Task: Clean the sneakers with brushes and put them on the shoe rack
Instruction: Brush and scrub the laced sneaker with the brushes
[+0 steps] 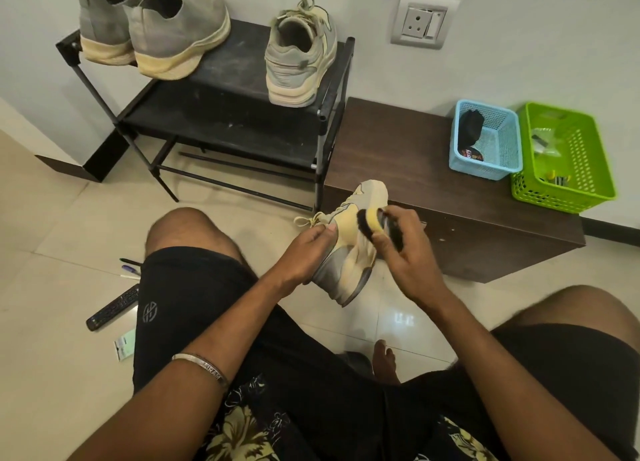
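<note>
Left hand [308,249] grips the sneaker [346,249] by its collar, off the floor; right hand [405,249] clamps a brush [372,223] at the sneaker's 1 o'clock. Likely light, soft upper; hold collar or sole.

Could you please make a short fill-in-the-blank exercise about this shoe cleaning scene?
1. The right hand holds a ____ against the sneaker.
2. The left hand grips the ____.
3. The shoe rack carries ____ shoes on its top shelf.
4. The green basket stands beside a ____ one.

Missing words: brush; sneaker; three; blue
</note>
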